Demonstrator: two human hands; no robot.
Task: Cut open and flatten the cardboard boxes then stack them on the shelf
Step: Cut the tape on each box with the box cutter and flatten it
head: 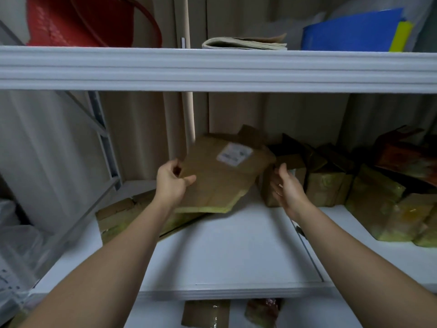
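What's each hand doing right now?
Left hand: gripping the flattened cardboard box by its edge.
Right hand: open, holding nothing.

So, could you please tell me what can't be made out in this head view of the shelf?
- White label on the flattened cardboard: print blurred, unreadable.
- Left hand: fingers under the cardboard are hidden by it.
- Cardboard pile underneath: mostly covered by the held sheet and the left arm.
- Red basket on the upper shelf: cut off by the top edge.
- Boxes behind the right hand: dark, blurred.
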